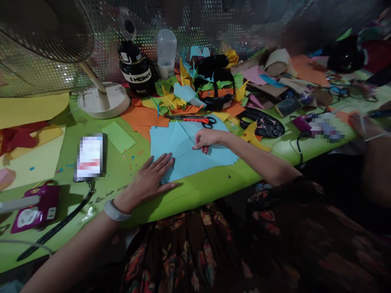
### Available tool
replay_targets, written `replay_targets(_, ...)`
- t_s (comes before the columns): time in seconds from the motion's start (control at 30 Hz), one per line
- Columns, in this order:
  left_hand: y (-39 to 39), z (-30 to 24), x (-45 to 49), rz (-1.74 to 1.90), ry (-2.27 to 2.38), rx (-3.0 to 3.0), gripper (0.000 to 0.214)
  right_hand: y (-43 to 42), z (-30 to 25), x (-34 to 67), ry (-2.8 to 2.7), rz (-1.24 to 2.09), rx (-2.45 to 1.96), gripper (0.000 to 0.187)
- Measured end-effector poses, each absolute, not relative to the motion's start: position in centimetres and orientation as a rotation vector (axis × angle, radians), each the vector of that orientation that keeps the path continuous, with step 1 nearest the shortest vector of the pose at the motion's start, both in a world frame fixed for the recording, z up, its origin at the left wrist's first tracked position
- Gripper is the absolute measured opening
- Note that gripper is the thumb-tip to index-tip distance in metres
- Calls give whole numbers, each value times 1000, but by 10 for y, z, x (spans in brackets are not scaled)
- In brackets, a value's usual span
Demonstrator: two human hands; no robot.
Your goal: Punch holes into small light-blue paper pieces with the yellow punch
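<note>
Light blue sheets of paper (201, 160) lie in a stack near the table's front edge. On top, one blue sheet (175, 141) has a slanting folded edge. My left hand (152, 177) rests flat at the stack's left front corner, fingers stretched out. At the folded sheet's right corner, my right hand (209, 139) has its fingers curled and pinched on the paper. Red-and-black scissors (195, 119) lie just behind the stack.
A phone (90, 156) and a green paper piece (118, 136) lie left. Behind stand a fan base (104, 100), a black bottle (136, 69) and a heap of folded paper (183, 91). Another person's hand (363, 125) is at the right.
</note>
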State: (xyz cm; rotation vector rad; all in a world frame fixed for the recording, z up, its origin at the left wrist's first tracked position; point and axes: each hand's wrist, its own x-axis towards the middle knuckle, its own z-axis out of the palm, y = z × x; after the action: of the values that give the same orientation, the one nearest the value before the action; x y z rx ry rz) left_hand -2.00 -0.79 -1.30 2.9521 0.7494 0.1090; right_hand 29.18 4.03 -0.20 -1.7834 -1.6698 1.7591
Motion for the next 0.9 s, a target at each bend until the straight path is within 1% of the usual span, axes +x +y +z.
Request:
replay_targets(0.17, -15, -9, -48, -2, 765, 2971, 78, 37, -3, 299, -1625, 1730, -1738, 37)
replay_targets(0.27, -11, 10, -57, -87, 780, 2893, 77, 36, -4, 299, -1615, 1727, -1710, 36)
replay_targets(0.37, 2, 38, -39, -95, 841, 2677, 64, 37, -6, 300, -1597, 1746, -1714, 37)
replay_targets(0.47, 19, 53, 7, 12, 1101, 2373, 57, 38, -6, 300, -1575, 1767, -1715, 40)
replay_targets(0.57, 35, 42, 57, -45, 1061, 1941, 51, 37, -5, 298, -1554, 1784, -1712, 41)
replay_targets(0.63, 44, 26, 80, -98, 1046, 1762, 49, 37, -4, 297, -1545, 1784, -1727, 41)
replay_targets(0.77, 56, 3, 91, -139, 1062, 1670, 50, 37, -2, 296, -1542, 1786, -1746, 45)
replay_targets(0.9, 61, 3, 88, -190, 1045, 1609, 54, 38, 1, 296, -1557, 1801, -1749, 47)
